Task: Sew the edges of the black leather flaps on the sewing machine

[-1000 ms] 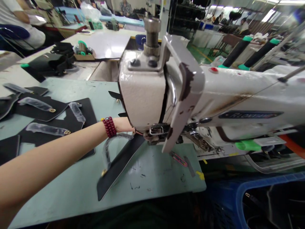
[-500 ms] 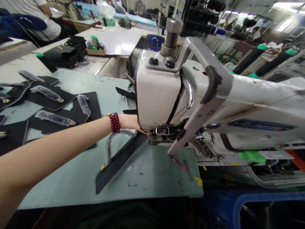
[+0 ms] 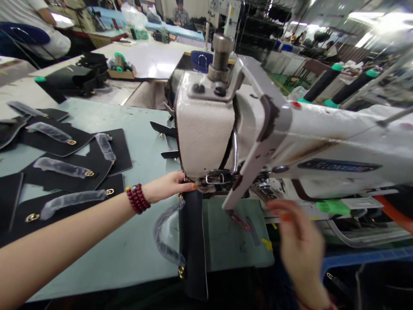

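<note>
Close to the needle area of the white sewing machine (image 3: 206, 133), my left hand (image 3: 171, 187) grips the upper end of a black leather bag panel (image 3: 195, 245), thumb on top and the other fingers partly hidden. The panel runs lengthwise toward me, and its lower end hangs past the table's front edge. A handle wrapped in clear plastic (image 3: 161, 232) with gold fittings bows out to its left. My right hand (image 3: 301, 249) is in the air right of the machine's grey lever (image 3: 254, 146), blurred by motion, so its fingers are unclear.
Several black panels (image 3: 109, 150) with plastic-wrapped handles lie on the green table (image 3: 138, 116) at left. A pink thread snipper (image 3: 240, 220) lies under the lever. A blue crate (image 3: 361, 258) stands at lower right. Other people sit farther back.
The black panel has swung from a slant to pointing straight at me, its near end now over the table edge. My right hand has come into view at right. The camera view has shifted slightly.
</note>
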Available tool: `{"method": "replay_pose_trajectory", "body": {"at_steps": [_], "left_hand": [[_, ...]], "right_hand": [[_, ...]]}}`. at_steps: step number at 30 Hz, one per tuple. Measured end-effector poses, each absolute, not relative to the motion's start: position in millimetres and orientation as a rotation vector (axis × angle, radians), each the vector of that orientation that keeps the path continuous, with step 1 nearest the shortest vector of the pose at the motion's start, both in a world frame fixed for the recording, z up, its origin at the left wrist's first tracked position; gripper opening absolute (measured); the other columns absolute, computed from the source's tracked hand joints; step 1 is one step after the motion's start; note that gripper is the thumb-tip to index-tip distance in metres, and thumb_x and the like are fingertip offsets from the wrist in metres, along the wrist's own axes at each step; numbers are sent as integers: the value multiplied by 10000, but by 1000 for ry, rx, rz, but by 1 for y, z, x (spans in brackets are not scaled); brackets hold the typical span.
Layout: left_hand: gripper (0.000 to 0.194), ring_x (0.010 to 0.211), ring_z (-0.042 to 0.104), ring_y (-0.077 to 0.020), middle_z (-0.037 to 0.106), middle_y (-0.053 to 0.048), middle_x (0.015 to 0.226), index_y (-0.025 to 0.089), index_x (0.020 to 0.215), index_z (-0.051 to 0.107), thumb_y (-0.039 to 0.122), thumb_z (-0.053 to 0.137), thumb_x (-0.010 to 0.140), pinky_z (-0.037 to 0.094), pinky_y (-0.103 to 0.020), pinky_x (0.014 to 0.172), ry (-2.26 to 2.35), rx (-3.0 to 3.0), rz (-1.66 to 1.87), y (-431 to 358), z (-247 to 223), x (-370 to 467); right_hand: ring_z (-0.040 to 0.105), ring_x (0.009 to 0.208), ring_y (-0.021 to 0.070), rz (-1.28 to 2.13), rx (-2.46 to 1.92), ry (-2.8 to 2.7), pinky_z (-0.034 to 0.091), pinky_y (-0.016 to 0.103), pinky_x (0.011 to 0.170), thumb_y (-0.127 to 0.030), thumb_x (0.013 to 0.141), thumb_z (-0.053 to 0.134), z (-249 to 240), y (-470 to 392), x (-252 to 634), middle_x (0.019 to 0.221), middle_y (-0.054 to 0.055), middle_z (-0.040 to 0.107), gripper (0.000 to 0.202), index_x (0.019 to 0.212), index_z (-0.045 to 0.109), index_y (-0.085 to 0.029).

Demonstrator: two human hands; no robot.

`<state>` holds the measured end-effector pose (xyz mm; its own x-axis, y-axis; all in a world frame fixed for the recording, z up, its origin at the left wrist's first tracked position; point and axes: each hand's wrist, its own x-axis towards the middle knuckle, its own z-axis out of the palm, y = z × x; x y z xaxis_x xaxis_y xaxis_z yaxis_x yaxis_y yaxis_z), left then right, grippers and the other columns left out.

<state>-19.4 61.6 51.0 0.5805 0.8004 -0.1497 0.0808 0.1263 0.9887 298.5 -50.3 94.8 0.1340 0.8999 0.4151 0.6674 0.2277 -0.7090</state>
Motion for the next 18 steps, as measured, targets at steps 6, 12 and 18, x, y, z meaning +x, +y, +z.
{"method": "replay_pose_trajectory", "body": {"at_steps": [6,12,18], "left_hand": [[429,968,686,-225,766,-82,1106,141,1156,721,398,729,811,569,-343,880,925,1326,555,58,45,-19],[278,893,676,-218,774,-59,909,159,859,784,415,759,754,566,-321,841,981,1205,609,54,38,-15],[334,956,688,-232,784,-68,992,166,980,781,403,764,746,562,-357,916,976,1146,649,50,34,-13]], "right_hand": [[520,623,134,1259,-1384,-1434,380,220,546,-433,969,511,32,-40,173,682,14,573,369,751,615,-154],[303,585,102,1329,-1410,-1277,233,235,513,-462,942,496,35,-39,158,621,-31,332,430,632,386,-186],[286,595,104,1317,-1434,-1286,212,246,532,-460,936,487,35,-41,160,622,-32,310,423,635,378,-185]]}}
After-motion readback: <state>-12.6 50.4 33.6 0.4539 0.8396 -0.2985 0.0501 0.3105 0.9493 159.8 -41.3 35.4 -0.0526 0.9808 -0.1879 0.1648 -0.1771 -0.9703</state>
